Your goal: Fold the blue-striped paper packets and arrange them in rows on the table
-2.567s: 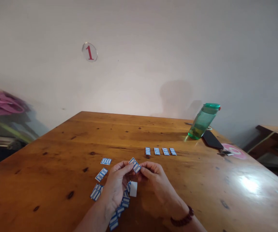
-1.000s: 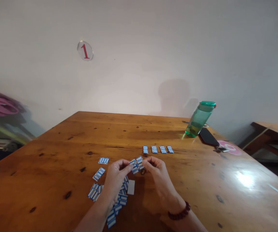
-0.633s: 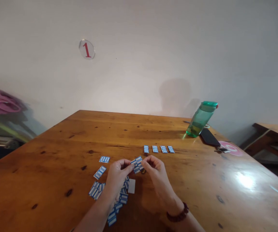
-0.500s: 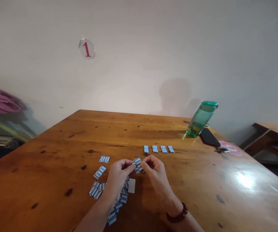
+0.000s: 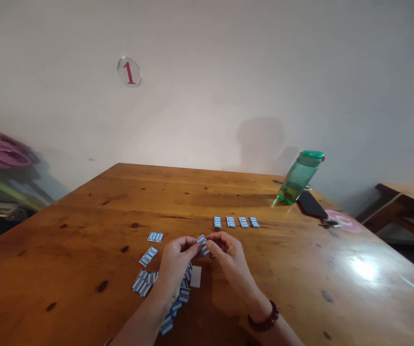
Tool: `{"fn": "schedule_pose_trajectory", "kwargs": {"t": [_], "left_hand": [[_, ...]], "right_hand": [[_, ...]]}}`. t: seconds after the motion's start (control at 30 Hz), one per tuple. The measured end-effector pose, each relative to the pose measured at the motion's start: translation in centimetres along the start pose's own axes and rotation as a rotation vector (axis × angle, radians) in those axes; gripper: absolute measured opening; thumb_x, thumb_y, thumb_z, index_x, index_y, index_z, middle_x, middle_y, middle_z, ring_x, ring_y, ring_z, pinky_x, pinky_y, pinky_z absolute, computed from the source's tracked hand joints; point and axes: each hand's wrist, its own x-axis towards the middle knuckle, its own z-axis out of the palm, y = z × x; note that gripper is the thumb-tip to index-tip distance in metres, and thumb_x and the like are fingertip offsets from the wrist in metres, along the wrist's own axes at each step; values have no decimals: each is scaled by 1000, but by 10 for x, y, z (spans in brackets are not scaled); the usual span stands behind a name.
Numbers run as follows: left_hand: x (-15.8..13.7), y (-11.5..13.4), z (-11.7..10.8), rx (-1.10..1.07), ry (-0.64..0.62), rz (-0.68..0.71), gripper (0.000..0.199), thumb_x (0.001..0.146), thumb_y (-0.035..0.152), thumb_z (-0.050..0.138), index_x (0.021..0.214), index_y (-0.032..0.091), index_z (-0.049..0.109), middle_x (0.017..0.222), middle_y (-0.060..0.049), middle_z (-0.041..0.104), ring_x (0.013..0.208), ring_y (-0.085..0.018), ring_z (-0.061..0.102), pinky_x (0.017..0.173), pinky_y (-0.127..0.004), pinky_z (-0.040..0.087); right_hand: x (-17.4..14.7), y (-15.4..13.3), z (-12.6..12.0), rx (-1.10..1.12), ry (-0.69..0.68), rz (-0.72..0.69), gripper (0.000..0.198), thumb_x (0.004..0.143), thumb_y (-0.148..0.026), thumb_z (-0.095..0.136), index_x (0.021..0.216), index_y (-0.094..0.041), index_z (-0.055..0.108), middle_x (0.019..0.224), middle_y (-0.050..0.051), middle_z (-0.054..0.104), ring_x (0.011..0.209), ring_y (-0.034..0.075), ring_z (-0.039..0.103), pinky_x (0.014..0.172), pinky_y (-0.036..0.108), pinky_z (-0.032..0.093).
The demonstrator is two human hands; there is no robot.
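Note:
Between my two hands, just above the table, are small blue-and-white patterned cards (image 5: 201, 240). My left hand (image 5: 177, 259) pinches them from the left with thumb and fingers. From the right, my right hand (image 5: 230, 257) closes thumb and fingers on their other edge; a dark red bead bracelet circles that wrist. Beneath my left forearm lies a loose pile of similar cards (image 5: 183, 294), partly hidden. A blank pale card (image 5: 196, 277) rests beside the pile. More cards (image 5: 142, 282) lie overlapped to the left, with smaller groups (image 5: 148, 256) (image 5: 155, 237) beyond.
Across the wooden table (image 5: 95, 230), several cards (image 5: 231, 222) lie in a spaced row. Farther right stand a green bottle (image 5: 298, 178), a dark flat phone-like object (image 5: 311, 204), keys (image 5: 331, 223) and a pink round mat (image 5: 347, 221). A white wall (image 5: 207, 86) rises behind.
My right hand has shifted slightly left, closer to my left hand. The cards between the hands now show a smaller area. Cards on the table have stayed in place.

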Motion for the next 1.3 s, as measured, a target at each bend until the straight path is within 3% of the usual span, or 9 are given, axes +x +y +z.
{"fn": "schedule_pose_trajectory", "kwargs": {"t": [0.13,0.3,0.4,0.6,0.8,0.93,1.03,1.17,1.3], "left_hand": [[3,-4,-3,122,-19,62,11,59,27,62,60,16,61,59,-1,64,58,-15,58,60,-26,46],[5,-10,-8,515,92,296,25,70,24,49,89,13,61,93,-12,67,90,-22,59,84,-36,43],[4,-18,-9,723,120,344,34,74,19,42,104,13,57,110,-13,62,105,-22,54,94,-38,37],[0,-33,-2,1026,-22,272,53,71,8,35,124,7,42,130,-16,45,125,-24,33,103,-43,24],[-2,-40,-2,1061,-76,241,59,69,3,31,128,6,36,133,-18,40,126,-23,31,103,-43,23],[-3,-46,-1,1043,-111,282,58,68,2,31,125,5,41,132,-19,41,126,-23,31,103,-43,20],[-1,-41,-3,904,-71,261,53,68,6,36,120,6,46,130,-19,45,125,-24,34,103,-42,22],[4,-20,-5,446,58,252,33,67,20,50,99,16,59,105,-11,64,102,-23,56,92,-38,38],[3,-5,-3,76,-99,152,14,61,27,61,70,16,61,70,-3,66,68,-17,60,67,-28,46]], "right_hand": [[3,3,-3,-113,-79,-25,13,71,-28,55,67,-16,57,62,1,59,56,13,52,53,24,39],[2,3,-8,-862,-32,-271,13,77,-14,47,69,-18,57,72,3,59,68,16,52,60,26,33],[1,0,-9,-1141,-124,-263,15,80,-11,45,74,-18,57,78,3,61,74,17,53,61,27,31],[7,-6,-4,-1301,-198,-269,15,82,-11,44,79,-19,56,83,2,62,80,17,55,62,27,30],[11,5,1,-1375,-219,-261,16,83,-10,43,79,-20,55,82,2,62,78,17,56,62,27,31],[10,11,1,-1325,-205,-265,16,82,-11,42,78,-19,56,81,3,63,76,17,56,61,27,32],[12,11,0,-1156,-161,-245,16,79,-10,44,73,-18,57,76,4,62,72,18,55,59,26,33],[16,5,-4,-505,-106,-42,14,74,-23,52,62,-16,55,56,-1,55,52,13,48,49,23,34],[12,-5,-4,-42,-97,82,16,66,-30,59,59,-15,56,47,-4,50,45,9,42,45,21,33]]}}
